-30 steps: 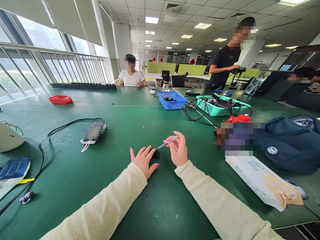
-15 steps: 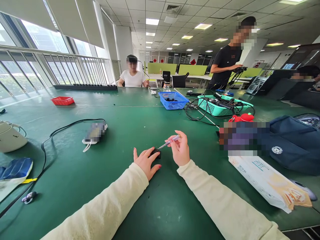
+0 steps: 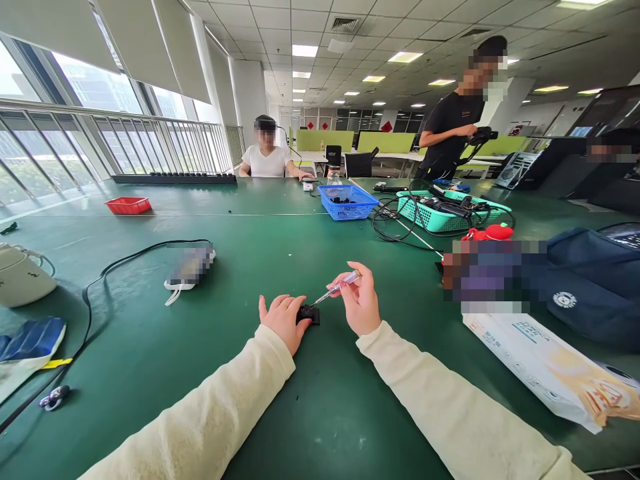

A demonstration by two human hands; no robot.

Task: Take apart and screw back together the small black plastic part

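Note:
On the green table, my left hand [image 3: 281, 323] grips the left side of a small black rectangular part [image 3: 313, 317], thumb on the near edge and fingers on the far edge. My right hand [image 3: 364, 305] is closed around a slim screwdriver [image 3: 334, 290] with a clear handle. The screwdriver slants down to the left, and its tip meets the top of the black part. Fine details on that part are too small to make out, and its left end is hidden under my left hand.
Ahead stand a blue basket [image 3: 349, 208] with small black pieces and a green basket [image 3: 430, 217] full of cables. A white packet [image 3: 537, 363] and a dark blue bag [image 3: 590, 280] lie right. Left are a red tray [image 3: 128, 205] and a black cable [image 3: 89, 313]. Two people are beyond.
My left fingers have drawn in from spread over the black part to gripping its left side, uncovering more of it. The screwdriver tip has shifted slightly left and down. The seated person's hand has lowered.

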